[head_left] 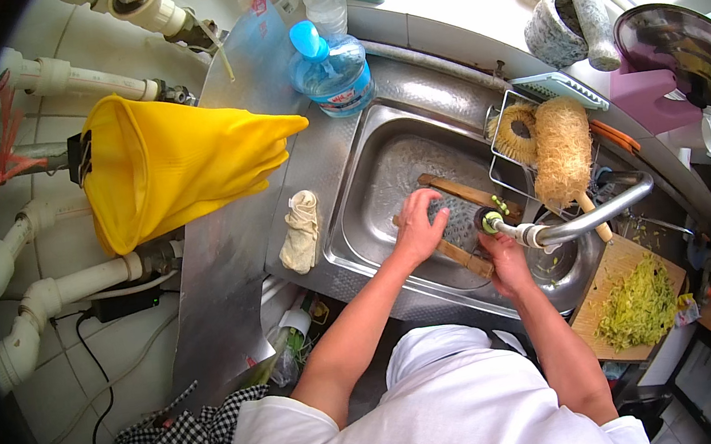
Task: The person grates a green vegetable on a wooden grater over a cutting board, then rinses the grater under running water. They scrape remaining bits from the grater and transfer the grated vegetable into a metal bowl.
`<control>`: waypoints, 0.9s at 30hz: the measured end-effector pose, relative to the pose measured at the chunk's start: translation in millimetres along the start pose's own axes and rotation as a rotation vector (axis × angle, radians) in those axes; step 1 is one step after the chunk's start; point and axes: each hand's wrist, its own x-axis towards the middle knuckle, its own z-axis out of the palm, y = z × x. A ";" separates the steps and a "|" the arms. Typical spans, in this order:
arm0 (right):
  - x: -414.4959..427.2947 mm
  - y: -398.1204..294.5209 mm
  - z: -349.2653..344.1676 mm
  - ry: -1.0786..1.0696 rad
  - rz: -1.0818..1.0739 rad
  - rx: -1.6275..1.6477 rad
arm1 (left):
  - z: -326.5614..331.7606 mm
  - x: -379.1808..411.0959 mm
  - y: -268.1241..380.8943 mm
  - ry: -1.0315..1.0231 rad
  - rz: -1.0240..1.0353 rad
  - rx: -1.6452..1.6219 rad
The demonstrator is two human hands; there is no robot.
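A grater with two wooden rails (468, 258) and a perforated metal middle lies slanting in the stainless steel sink (379, 145). My left hand (422, 226) is over its left end, fingers curved and apart; nothing shows in its grasp. On the grater's right side is my right hand (505, 259), directly below the tap's nozzle (489, 220). The nozzle hides part of its fingers, so its hold is unclear. Small green bits (500, 203) show beside the nozzle. Shredded green vegetable (636, 306) is heaped on a wooden cutting board (587, 319) to the right.
A metal faucet pipe (597, 217) arches over the sink's right side. Behind it, a wire rack (499, 136) holds a loofah brush (561, 148). A blue bottle (337, 83), a rolled cloth (300, 232) and hanging yellow rubber gloves (186, 163) are to the left.
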 end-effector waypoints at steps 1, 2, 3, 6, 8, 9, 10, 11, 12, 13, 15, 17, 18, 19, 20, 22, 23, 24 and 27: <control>2.7 3.1 -5.5 -0.012 -0.001 0.002 | 8.2 -1.9 -8.5 0.113 -0.069 0.048; 7.0 7.7 -13.4 -0.023 -0.001 0.003 | 11.0 -1.6 -20.7 0.096 -0.217 0.077; 9.9 10.0 -21.1 -0.034 0.000 0.005 | 14.2 0.2 -37.1 0.142 -0.289 0.102; 8.0 3.6 -33.4 -0.109 0.085 -0.005 | -22.4 14.6 -35.1 -0.192 -0.469 0.054; 6.2 0.7 -40.4 -0.119 0.133 0.042 | -47.5 18.6 -34.1 -0.317 -0.430 0.041; 5.5 -0.5 -40.9 -0.127 0.157 0.065 | -61.0 18.3 -36.4 -0.376 -0.410 0.035; 5.4 -0.8 -42.1 -0.121 0.140 0.093 | -73.1 19.0 -41.2 -0.466 -0.428 -0.138; 7.1 0.3 -46.6 -0.149 0.161 0.115 | -86.8 17.4 -45.9 -0.551 -0.452 -0.257; 11.7 4.0 -56.0 -0.176 0.179 0.140 | -101.0 14.1 -35.5 -0.568 -0.486 -0.378; 17.2 9.5 -63.0 -0.203 0.196 0.166 | -113.0 9.4 -21.9 -0.584 -0.518 -0.497; 30.1 26.8 -67.5 -0.045 0.052 -0.274 | -135.9 9.6 13.1 -0.613 -0.593 -0.442; 31.4 31.2 -58.7 0.060 -0.102 -0.757 | -133.5 -0.6 16.7 -0.550 -0.557 -0.345; 24.7 28.0 -41.5 0.074 -0.186 -1.023 | -123.0 -15.8 7.9 -0.465 -0.487 -0.276; 21.4 29.7 -28.7 0.034 -0.218 -1.002 | -111.4 -27.0 7.4 -0.389 -0.411 -0.208; 18.5 31.9 -16.9 -0.004 -0.249 -0.978 | -98.9 -34.1 22.1 -0.286 -0.329 -0.038; 5.5 17.7 18.5 -0.167 -0.038 -0.760 | -90.8 -37.7 43.5 -0.219 -0.342 0.152; 0.6 10.9 29.3 -0.247 0.065 -0.649 | -88.4 -40.3 42.8 -0.179 -0.359 0.212; 0.9 14.4 26.3 -0.260 0.009 -0.735 | -89.0 -39.1 47.8 -0.146 -0.351 0.245; -1.4 18.0 7.1 -0.185 -0.124 -0.864 | -103.0 -35.7 69.0 -0.032 -0.316 0.352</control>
